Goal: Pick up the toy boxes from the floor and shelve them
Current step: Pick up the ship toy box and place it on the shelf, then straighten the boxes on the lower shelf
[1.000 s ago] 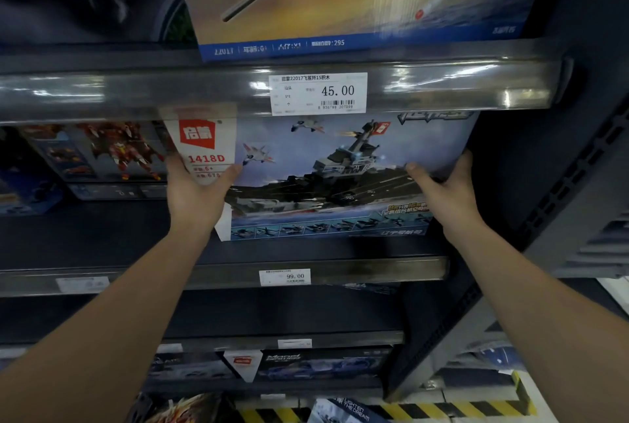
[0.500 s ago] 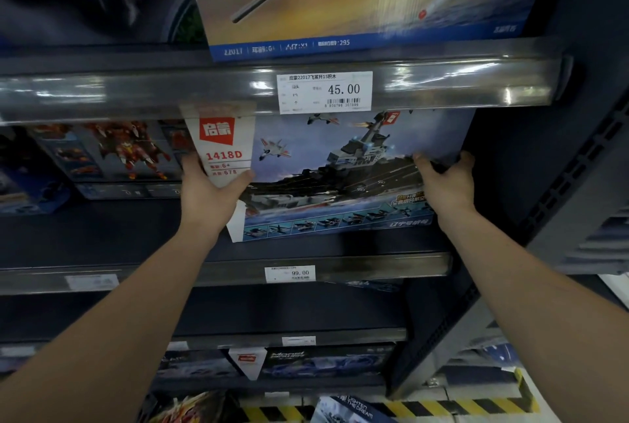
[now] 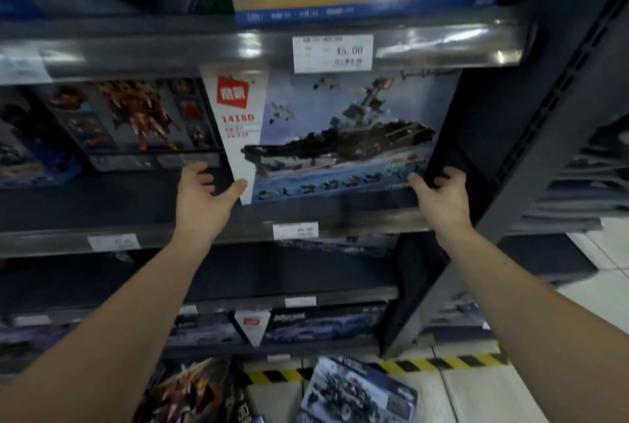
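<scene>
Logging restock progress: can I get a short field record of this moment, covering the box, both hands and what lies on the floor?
box: carrier box upright on the middle shelf, right of a robot box
left: left hand has its thumb on the box's lower left corner
right: right hand grips the lower right corner
floor: red box and vehicle box not yet shelved

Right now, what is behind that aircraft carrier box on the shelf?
The aircraft carrier box covers whatever stands behind it, so that cannot be seen. Only a red robot box shows beside its left edge, and the dark shelf frame at its right.
</scene>
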